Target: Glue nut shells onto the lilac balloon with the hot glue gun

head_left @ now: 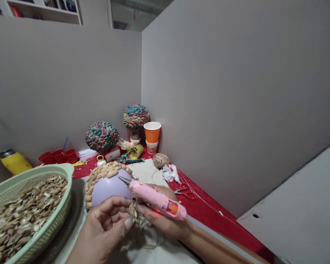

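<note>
My right hand is closed round a pink hot glue gun, whose metal nozzle points up and left in front of a purple balloon. Peanut shells cover the balloon's left side and top edge. Close to the balloon's lower right, my left hand pinches what looks like a peanut shell between thumb and fingers. Loose twine hangs below both hands. A green basket full of shell halves stands to the left.
Two painted shell balls stand at the back, beside an orange paper cup. A twine ball, crumpled tissue and red-handled scissors lie right of the balloon. Grey partitions enclose the red-covered table.
</note>
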The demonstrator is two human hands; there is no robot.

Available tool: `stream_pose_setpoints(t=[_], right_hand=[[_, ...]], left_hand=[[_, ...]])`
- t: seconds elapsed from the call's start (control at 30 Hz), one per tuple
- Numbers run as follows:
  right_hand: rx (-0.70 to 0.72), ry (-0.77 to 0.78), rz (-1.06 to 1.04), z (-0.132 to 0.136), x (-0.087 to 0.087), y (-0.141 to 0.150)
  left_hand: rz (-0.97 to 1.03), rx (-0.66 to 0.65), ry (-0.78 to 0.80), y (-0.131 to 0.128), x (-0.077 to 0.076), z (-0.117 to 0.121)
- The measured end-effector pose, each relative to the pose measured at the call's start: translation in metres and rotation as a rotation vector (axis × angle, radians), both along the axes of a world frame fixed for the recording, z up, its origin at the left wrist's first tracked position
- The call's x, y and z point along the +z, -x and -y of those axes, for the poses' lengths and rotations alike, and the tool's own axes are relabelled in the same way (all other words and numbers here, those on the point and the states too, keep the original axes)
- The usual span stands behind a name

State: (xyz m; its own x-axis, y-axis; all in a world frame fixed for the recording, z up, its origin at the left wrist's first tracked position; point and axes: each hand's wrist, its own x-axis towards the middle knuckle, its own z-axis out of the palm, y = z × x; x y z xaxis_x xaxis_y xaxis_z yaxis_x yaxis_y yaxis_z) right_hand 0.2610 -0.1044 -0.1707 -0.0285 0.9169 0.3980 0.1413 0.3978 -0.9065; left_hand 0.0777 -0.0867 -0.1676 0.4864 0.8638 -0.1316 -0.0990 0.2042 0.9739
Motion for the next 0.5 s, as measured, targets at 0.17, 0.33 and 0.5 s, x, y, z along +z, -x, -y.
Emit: stream_pose_setpoints(t=[0.17,0.33,0.5], right_hand=[[0.002,0.054,-0.031,-0.002,0.002,0.0],[0.081,0.037,-0.177,-0.002,0.002,-0.002],[0.076,0.074,-0.328,-0.007,-0.015,-0.007]], left_hand=[[0.04,0.037,0.016,0.001,-0.003,-0.001],[0.108,0.057,0.056,0.0,-0.001,-0.003],[0.137,0.057,0.046,0.003,0.0,-0.003]])
